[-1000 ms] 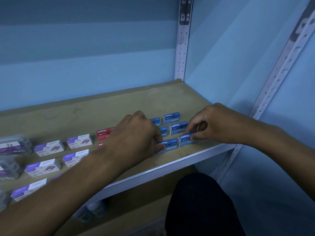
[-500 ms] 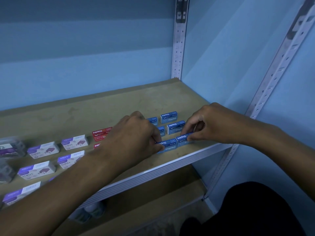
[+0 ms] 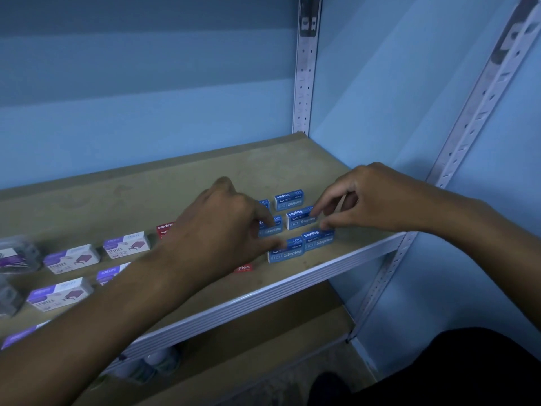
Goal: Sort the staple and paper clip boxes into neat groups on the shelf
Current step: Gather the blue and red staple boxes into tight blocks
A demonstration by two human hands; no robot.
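Observation:
Several blue staple boxes lie in rows at the right end of the wooden shelf. My left hand has forefinger and thumb around the middle-left blue box. My right hand pinches the right end of the middle-right blue box, its thumb touching the front-right blue box. The front-left blue box lies against that one, near the shelf's edge. A back blue box stands free; another back one is mostly hidden behind my left hand.
Red staple boxes peek out beside and under my left arm. Purple-and-white staple boxes lie in rows to the left, with clear paper clip boxes at the far left. Metal uprights stand at the shelf's right corners. A lower shelf lies beneath.
Both hands have let go of the two front blue boxes, which now lie side by side, and have shifted back onto the middle row of blue boxes.

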